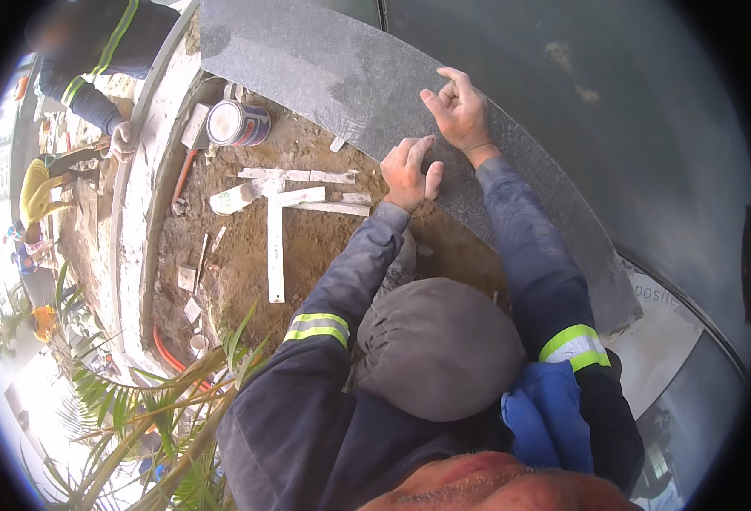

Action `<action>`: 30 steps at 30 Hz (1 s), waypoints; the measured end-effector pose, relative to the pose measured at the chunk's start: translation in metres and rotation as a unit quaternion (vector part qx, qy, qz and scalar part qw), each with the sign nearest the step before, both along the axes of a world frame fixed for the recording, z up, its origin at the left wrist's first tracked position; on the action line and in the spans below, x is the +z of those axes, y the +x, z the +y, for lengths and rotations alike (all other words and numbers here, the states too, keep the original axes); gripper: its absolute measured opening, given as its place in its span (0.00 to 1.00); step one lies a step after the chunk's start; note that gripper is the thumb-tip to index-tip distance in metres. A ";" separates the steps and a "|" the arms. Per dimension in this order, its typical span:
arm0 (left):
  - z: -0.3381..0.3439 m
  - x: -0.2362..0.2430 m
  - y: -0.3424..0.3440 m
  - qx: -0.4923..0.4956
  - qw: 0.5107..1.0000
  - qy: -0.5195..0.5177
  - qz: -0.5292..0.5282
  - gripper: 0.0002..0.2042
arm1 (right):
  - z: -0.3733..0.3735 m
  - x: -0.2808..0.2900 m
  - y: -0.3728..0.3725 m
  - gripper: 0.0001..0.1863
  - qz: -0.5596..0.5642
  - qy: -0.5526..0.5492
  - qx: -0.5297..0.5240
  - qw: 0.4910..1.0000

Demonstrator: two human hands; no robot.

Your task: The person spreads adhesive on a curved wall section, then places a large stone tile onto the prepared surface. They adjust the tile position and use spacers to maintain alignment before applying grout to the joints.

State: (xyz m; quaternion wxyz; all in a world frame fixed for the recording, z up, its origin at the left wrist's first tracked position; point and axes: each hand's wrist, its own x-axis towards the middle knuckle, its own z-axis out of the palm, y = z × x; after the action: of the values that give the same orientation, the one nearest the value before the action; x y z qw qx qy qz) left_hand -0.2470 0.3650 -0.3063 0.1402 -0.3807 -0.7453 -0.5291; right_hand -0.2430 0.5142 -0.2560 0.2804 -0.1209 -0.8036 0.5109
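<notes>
A long grey stone slab (324,64) with a damp-looking dark patch lies along a dark glassy panel. My left hand (407,173) rests at the slab's near edge, fingers bent and thumb apart, with nothing seen in it. Farther in over the slab is my right hand (459,111), its index finger and thumb spread and its other fingers curled. No tool shows in it; whether its side touches the stone I cannot tell. A small pale strip (337,143) pokes out from under the slab's near edge.
On the soil bed stand a tin (237,124), a white bottle-like container (235,196) and white strips (275,247). An orange-handled tool (184,179) leans by the concrete kerb (134,230). A co-worker's gloved hand (122,141) touches the kerb. Palm leaves (163,409) rise lower left.
</notes>
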 end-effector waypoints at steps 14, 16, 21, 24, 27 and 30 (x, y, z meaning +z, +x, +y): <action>0.001 -0.010 -0.007 0.003 0.998 0.061 0.011 0.15 | 0.005 -0.017 -0.067 0.28 0.003 -0.037 0.057 0.998; 0.001 -0.004 -0.005 0.013 0.999 0.046 -0.012 0.13 | 0.014 -0.023 -0.065 0.30 -0.008 0.056 0.069 0.996; -0.017 0.021 -0.011 0.044 0.998 -0.018 -0.045 0.09 | 0.025 -0.030 -0.065 0.30 -0.035 0.110 0.034 0.993; -0.088 0.029 -0.016 0.184 0.974 -0.128 -0.034 0.13 | 0.028 -0.034 -0.067 0.30 -0.057 0.076 0.044 0.995; -0.205 0.016 -0.031 0.316 0.890 -0.306 -0.118 0.15 | 0.027 -0.037 -0.065 0.28 -0.030 0.106 0.050 0.993; -0.297 -0.021 -0.047 0.353 0.811 -0.410 -0.222 0.15 | 0.025 -0.038 -0.064 0.27 -0.030 0.098 0.038 0.994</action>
State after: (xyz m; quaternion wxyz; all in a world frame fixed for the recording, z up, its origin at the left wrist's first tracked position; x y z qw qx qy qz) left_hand -0.2939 0.0682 -0.3271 -0.0213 0.0138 -0.9870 -0.1586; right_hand -0.3066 0.5394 -0.2936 0.2468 -0.0779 -0.8618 0.4362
